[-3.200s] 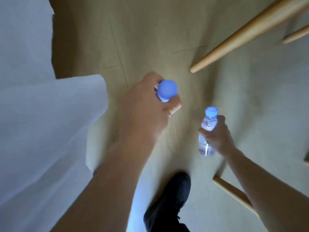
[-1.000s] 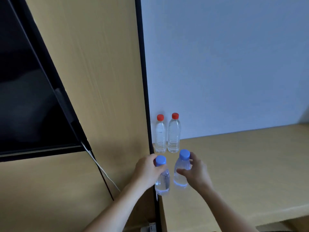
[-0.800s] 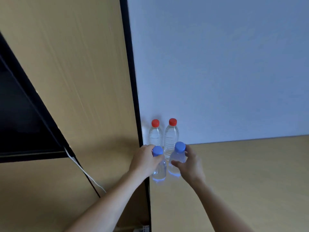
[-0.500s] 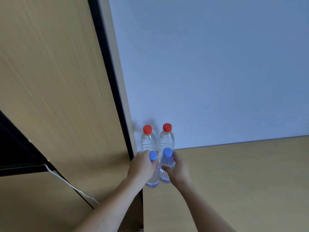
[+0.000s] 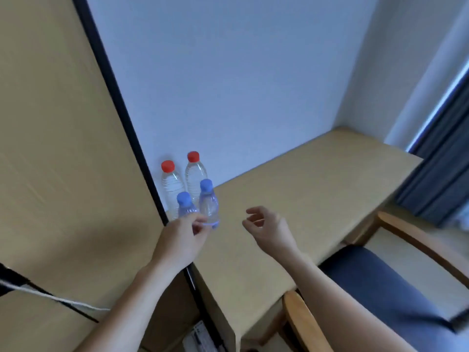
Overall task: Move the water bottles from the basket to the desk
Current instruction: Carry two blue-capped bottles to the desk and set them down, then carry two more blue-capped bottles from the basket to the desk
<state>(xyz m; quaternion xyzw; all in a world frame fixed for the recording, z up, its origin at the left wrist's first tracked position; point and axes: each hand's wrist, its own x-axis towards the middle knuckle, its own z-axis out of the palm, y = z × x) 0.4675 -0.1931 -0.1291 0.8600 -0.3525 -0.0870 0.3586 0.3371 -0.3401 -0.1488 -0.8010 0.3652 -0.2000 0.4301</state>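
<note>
Nearest, a wooden chair (image 5: 360, 298) with a dark blue seat stood pushed up to the front edge of the desk (image 5: 291, 199), under the right forearm. To the left a tall wooden panel (image 5: 63, 148) with a black edge rose beside the desk, and a white cable (image 5: 63, 299) ran across its lower part.

The left hand (image 5: 181, 240) had its fingers curled and its fingertips (image 5: 200, 221) at the lower body of the near blue-capped bottle (image 5: 186, 207); whether they pinched it or only touched it could not be told. The right hand (image 5: 269, 227) hung loosely curled with its fingers apart and nothing between them, well to the right of the bottles.

Just right of the left fingertips stood the second blue-capped bottle (image 5: 208, 203), upright on the desk and touching or nearly touching the first. Beyond both, against the white wall (image 5: 241, 72), stood two red-capped bottles (image 5: 182, 179) side by side. All four were clear and looked filled with water. No label or writing could be read on them.

Far right, a dark curtain (image 5: 436, 161) hung past the end of the desk.
</note>
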